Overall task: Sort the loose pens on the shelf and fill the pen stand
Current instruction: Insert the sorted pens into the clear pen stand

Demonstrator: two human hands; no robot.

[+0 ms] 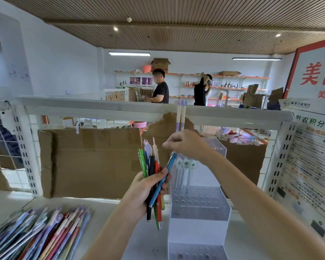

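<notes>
While our left hand (pixel 148 186) gripped a bundle of pens (pixel 154 177), our right hand (pixel 184 143) pinched two pale pens (pixel 180 117); these should go upright into empty holes of the pen stand (pixel 199 203).

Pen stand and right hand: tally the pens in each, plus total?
Standing in the pen stand, white-capped pens: 3
Held up by the right hand, cream-and-lilac pens: 2
Total: 5

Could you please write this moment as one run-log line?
left hand: grips pen bundle | right hand: holds two purple-and-cream pens above pen stand | stand: three pens in | loose pens: on shelf
</notes>
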